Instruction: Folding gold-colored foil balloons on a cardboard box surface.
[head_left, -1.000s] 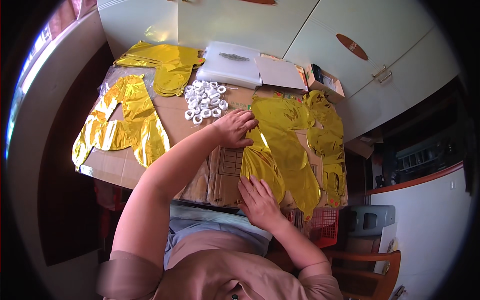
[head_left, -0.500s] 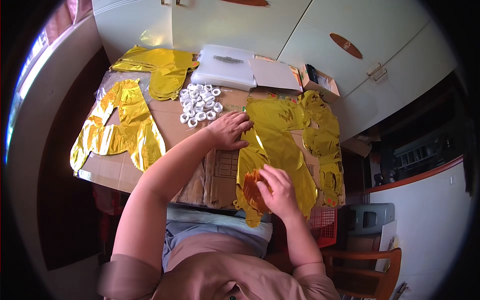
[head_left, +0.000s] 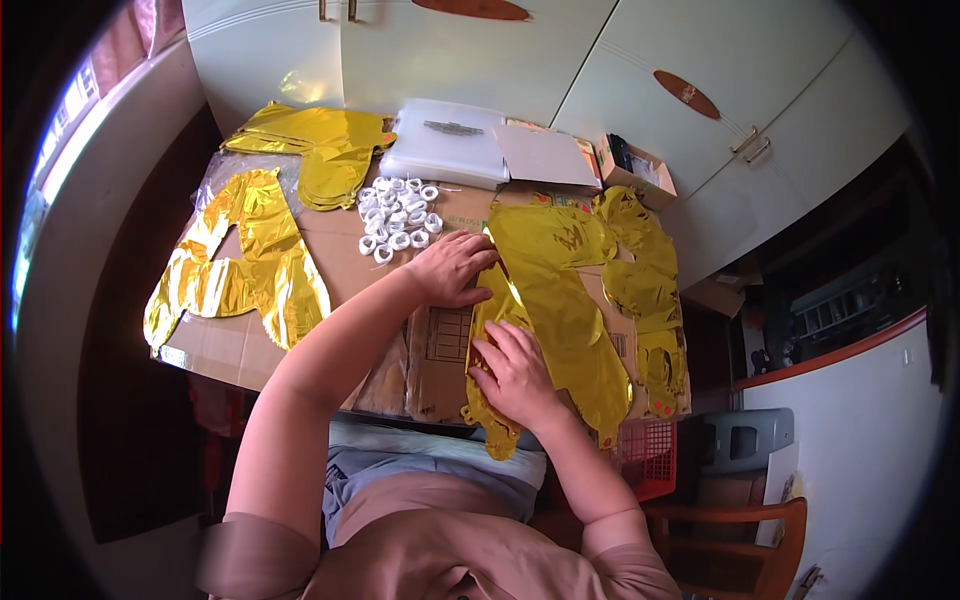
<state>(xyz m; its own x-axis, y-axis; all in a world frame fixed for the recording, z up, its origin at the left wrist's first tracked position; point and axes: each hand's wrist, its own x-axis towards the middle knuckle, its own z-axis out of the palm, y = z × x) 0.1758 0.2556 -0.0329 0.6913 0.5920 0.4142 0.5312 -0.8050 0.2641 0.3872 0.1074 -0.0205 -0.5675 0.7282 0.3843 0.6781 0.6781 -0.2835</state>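
Note:
A flat gold foil balloon (head_left: 560, 310) lies on the cardboard-covered table (head_left: 250, 345) in front of me. My left hand (head_left: 455, 268) rests flat on its upper left edge, fingers spread. Lower down, my right hand (head_left: 515, 372) presses on the same balloon's near end, fingers together and flat. Neither hand grips anything. Just beyond my left hand lies a heap of several small white rings (head_left: 400, 215). More gold foil balloons (head_left: 650, 290) are stacked to the right.
Gold foil balloons (head_left: 245, 265) lie at the left and another pile (head_left: 315, 145) at the back left. A white plastic box (head_left: 445, 150), a sheet of paper (head_left: 545, 155) and a small open carton (head_left: 640, 165) stand at the back. White cabinet doors (head_left: 700, 90) rise behind. A red basket (head_left: 650, 455) and wooden chair (head_left: 730, 545) are at lower right.
My right hand lifted the balloon's near end and has laid it flat again, now pressing on it. My left hand stayed on the upper edge.

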